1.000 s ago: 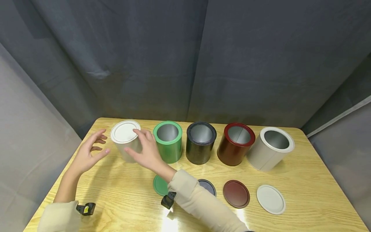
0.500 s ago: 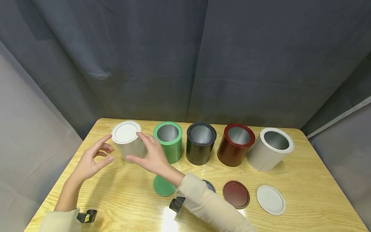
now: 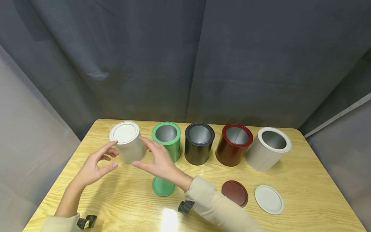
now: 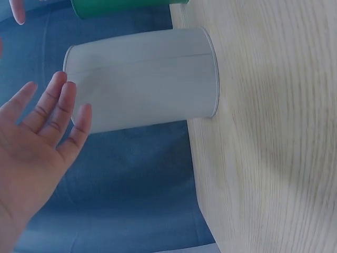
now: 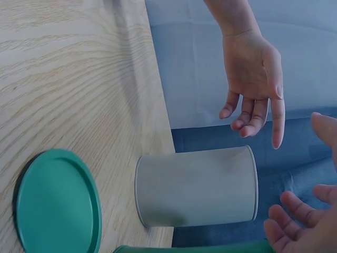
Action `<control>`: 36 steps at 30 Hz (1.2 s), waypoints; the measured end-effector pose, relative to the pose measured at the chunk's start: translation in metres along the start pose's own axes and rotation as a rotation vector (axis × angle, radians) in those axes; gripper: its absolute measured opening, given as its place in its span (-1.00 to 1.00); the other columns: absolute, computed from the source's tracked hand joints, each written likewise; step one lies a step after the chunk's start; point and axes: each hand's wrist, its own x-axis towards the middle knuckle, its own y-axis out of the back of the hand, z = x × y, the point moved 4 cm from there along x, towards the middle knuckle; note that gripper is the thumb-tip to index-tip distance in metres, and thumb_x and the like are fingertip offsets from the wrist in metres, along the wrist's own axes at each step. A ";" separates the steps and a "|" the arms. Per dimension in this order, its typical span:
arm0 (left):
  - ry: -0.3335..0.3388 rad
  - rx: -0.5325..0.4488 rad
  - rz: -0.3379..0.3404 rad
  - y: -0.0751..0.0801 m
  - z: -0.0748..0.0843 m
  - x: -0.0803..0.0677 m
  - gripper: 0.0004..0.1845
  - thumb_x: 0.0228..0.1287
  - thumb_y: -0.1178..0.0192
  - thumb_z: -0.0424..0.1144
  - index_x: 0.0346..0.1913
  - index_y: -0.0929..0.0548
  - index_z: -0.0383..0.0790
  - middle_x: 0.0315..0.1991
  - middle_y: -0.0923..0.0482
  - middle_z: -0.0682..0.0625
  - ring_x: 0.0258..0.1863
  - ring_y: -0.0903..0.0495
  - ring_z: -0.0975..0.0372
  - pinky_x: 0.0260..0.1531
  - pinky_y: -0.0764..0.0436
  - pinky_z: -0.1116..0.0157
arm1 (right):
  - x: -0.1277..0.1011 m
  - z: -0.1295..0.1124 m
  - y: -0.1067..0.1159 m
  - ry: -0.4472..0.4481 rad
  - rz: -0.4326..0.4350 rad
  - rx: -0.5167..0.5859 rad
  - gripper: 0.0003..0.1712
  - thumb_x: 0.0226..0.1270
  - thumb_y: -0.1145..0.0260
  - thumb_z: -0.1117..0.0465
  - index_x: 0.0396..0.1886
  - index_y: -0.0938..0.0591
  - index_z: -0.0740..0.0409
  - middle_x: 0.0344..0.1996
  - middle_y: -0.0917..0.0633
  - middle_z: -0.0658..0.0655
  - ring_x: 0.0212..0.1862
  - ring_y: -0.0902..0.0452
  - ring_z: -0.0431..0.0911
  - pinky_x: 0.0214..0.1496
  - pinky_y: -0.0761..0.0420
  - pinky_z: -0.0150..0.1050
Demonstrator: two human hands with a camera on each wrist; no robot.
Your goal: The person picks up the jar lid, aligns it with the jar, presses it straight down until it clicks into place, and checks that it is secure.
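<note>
A pale can [image 3: 130, 151] with a white lid [image 3: 124, 132] pressed into its top stands upright at the back left of the table. My left hand [image 3: 94, 164] hangs in front of its left side, fingers spread and loosely bent, holding nothing. On the other side my right hand [image 3: 159, 161] is held with thumb and fingers apart, fingertips close to the can's right side. The left wrist view shows the left palm [image 4: 31, 137] facing up beside the can's top end. A gap shows between both hands and the can [image 5: 197, 187] in the right wrist view.
Right of the lidded can stand lidless green [image 3: 171, 148], black [image 3: 198, 153], dark red [image 3: 232, 153] and off-white [image 3: 263, 156] cans. Green [image 3: 163, 186], dark red [image 3: 235, 193] and white [image 3: 269, 199] lids lie in front. A grey curtain [image 3: 150, 64] hangs behind the table.
Both hands have drawn back toward the table's front and slightly right, the right hand's fingers leaving the lid's edge. The right forearm now covers the dark lid.
</note>
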 end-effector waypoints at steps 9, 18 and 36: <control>-0.022 -0.034 -0.040 -0.006 0.035 0.008 -0.27 -0.23 -0.32 -0.62 0.16 -0.32 -0.53 -0.24 -0.50 0.05 -0.23 -0.48 0.18 -0.32 -0.50 0.30 | -0.010 0.006 0.008 0.015 -0.046 -0.016 -0.15 0.01 -0.38 -0.14 0.31 -0.29 -0.06 -0.23 -0.50 -0.01 -0.16 -0.41 -0.18 -0.19 -0.43 -0.32; -0.040 -0.085 -0.083 -0.022 0.037 0.006 -0.20 -0.21 -0.33 -0.57 0.23 -0.27 -0.47 -0.23 -0.50 0.02 -0.23 -0.48 0.13 -0.31 -0.48 0.30 | -0.022 0.015 0.013 -0.006 -0.118 0.013 -0.13 -0.01 -0.39 -0.14 0.31 -0.29 -0.07 -0.15 -0.51 0.00 -0.17 -0.41 -0.17 -0.17 -0.44 -0.30; -0.022 -0.142 -0.188 -0.058 0.020 -0.001 -0.15 -0.14 -0.39 -0.41 0.29 -0.24 -0.29 -0.17 -0.48 0.03 -0.19 -0.48 0.15 -0.27 -0.50 0.22 | -0.048 0.041 0.024 0.011 -0.150 -0.019 -0.13 -0.07 -0.44 -0.12 0.26 -0.36 0.07 -0.13 -0.50 -0.02 -0.14 -0.40 -0.17 -0.15 -0.44 -0.27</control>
